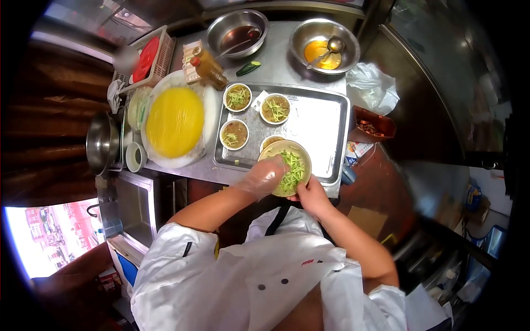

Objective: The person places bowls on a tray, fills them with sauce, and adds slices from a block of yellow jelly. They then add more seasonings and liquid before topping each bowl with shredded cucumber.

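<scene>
My right hand (pixel 312 197) grips the lower right rim of a pale bowl (pixel 307 157) filled with shredded cucumber (pixel 293 172). My left hand (pixel 266 174), in a clear plastic glove, reaches over the bowl's left rim. Its fingers are closed on some shreds, the tips partly hidden among them. Behind the bowl, a white cup (pixel 272 140) is partly covered on the metal tray (pixel 309 91). Three more cups stand on the tray, holding brownish food topped with green shreds: one at back left (pixel 238 97), one at back centre (pixel 275 108), one at front left (pixel 234 135).
Left of the tray lies a film-wrapped yellow round (pixel 175 122). A steel bowl with dark liquid (pixel 237 33) and another with a ladle (pixel 324 47) stand at the back. A bottle (pixel 208 69) and a cucumber piece (pixel 248 68) are nearby. A reddish container (pixel 372 124) sits right.
</scene>
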Motion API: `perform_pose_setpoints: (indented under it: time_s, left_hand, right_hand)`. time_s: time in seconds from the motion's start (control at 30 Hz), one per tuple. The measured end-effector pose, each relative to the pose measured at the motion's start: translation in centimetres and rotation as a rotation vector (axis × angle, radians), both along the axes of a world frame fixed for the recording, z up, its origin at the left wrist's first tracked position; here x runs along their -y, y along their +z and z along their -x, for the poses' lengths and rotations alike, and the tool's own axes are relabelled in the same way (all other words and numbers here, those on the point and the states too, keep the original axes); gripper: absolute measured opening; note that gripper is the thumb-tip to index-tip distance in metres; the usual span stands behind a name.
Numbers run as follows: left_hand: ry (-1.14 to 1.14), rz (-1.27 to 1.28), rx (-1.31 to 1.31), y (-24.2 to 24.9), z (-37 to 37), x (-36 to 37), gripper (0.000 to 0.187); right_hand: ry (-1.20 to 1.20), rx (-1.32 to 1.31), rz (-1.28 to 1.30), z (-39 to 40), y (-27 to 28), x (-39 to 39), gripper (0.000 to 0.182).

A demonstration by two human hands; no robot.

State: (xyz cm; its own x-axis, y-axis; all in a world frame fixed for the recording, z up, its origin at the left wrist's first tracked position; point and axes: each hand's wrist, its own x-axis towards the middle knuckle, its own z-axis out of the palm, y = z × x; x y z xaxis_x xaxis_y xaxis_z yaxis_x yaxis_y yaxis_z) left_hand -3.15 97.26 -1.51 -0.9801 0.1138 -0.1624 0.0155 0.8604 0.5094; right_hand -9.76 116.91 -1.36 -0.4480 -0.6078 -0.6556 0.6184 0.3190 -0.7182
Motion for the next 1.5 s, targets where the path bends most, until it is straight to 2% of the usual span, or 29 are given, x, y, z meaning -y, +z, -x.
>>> perform_pose_setpoints:
  time_s: [0.03,0.1,0.17,0.23,0.27,0.33,0.4,0.5,0.57,0.63,0.67,0.73,0.77,0.83,0.93,1.0,1.1,1.17,1.27,1.33,1.4,1.5]
  left_hand:
    - [0.010,-0.031,-0.089,-0.2,0.0,0.3,0.015]
    - [0.039,-0.057,-0.070,-0.4,-0.4,1.5,0.016]
    - [0.069,-0.079,-0.056,1.6,-0.5,1.9,0.018]
    - [0.185,-0.194,-0.166,3.4,-0.6,1.8,0.018]
    - [0.188,-0.196,-0.162,3.1,-0.8,1.6,0.018]
    - [0.125,-0.027,-0.031,1.7,-1.0,1.6,0.021]
    - [0.158,-0.039,-0.054,-0.3,-1.5,2.2,0.022]
    - [0.195,-0.097,-0.146,1.1,-1.8,3.0,0.022]
    - [0.199,-0.131,-0.222,4.0,-1.8,4.2,0.021]
    - [0.383,-0.165,-0.159,6.1,-2.0,5.8,0.017]
    - [0.380,-0.165,-0.160,6.5,-2.2,6.9,0.017]
    - [0.695,-0.254,0.010,7.1,-2.5,9.2,0.019]
    - [0.693,-0.256,0.010,6.7,-2.5,10.4,0.019]
    - [0.747,-0.097,0.039,4.2,-2.2,12.8,0.023]
    - [0.730,-0.001,0.053,-2.0,-2.1,15.4,0.027]
    - [0.731,0.049,0.039,-3.6,-2.5,16.4,0.027]
    - [0.756,0.005,0.007,-2.8,-2.8,16.0,0.019]
    - [0.803,-0.194,-0.039,1.0,-2.6,14.6,0.017]
    - [0.731,-0.278,-0.042,3.7,-1.3,10.6,0.014]
    - [0.674,-0.206,-0.011,2.0,0.0,8.5,0.017]
    - [0.452,-0.244,0.029,-0.8,0.7,6.9,0.019]
    - [0.521,-0.211,0.116,0.6,1.4,5.5,0.023]
  right_hand:
    - [0.000,0.001,-0.001,0.0,-0.1,0.1,0.028]
    - [0.013,0.012,0.017,-0.2,-0.2,0.3,0.026]
    - [0.019,0.019,0.028,-0.1,-0.2,0.7,0.025]
    - [0.123,-0.039,0.122,0.4,0.1,1.1,0.025]
    - [0.124,-0.036,0.121,0.1,0.4,1.4,0.025]
    - [0.065,-0.040,0.062,-0.4,1.2,2.4,0.026]
    - [0.059,-0.042,0.076,-0.8,-0.1,2.6,0.027]
    - [0.062,-0.052,0.089,-0.6,0.2,2.6,0.028]
    - [0.070,-0.064,0.100,-0.6,0.2,2.8,0.028]
    - [0.059,-0.055,0.091,-0.7,-0.7,3.0,0.029]
    - [0.055,-0.056,0.091,-0.7,-0.9,2.9,0.029]
    - [0.047,-0.081,0.071,-0.8,-1.1,2.7,0.028]
    - [0.045,-0.082,0.069,-0.7,-1.1,2.5,0.028]
    - [0.063,-0.041,0.099,-0.4,-1.1,1.6,0.028]
    - [0.091,-0.041,0.066,0.0,-1.2,0.1,0.028]
    - [0.030,-0.026,0.059,-0.4,-1.4,-0.8,0.028]
    - [-0.046,0.023,-0.037,0.0,0.1,-2.1,0.032]
    - [-0.077,0.017,-0.028,0.1,0.1,-3.2,0.034]
    - [-0.123,0.025,-0.039,0.6,0.5,-4.5,0.035]
    - [-0.189,0.014,-0.052,0.5,0.5,-5.5,0.034]
    - [-0.214,0.011,-0.059,0.4,0.5,-6.2,0.034]
    - [-0.209,-0.030,-0.067,0.6,0.3,-6.9,0.032]
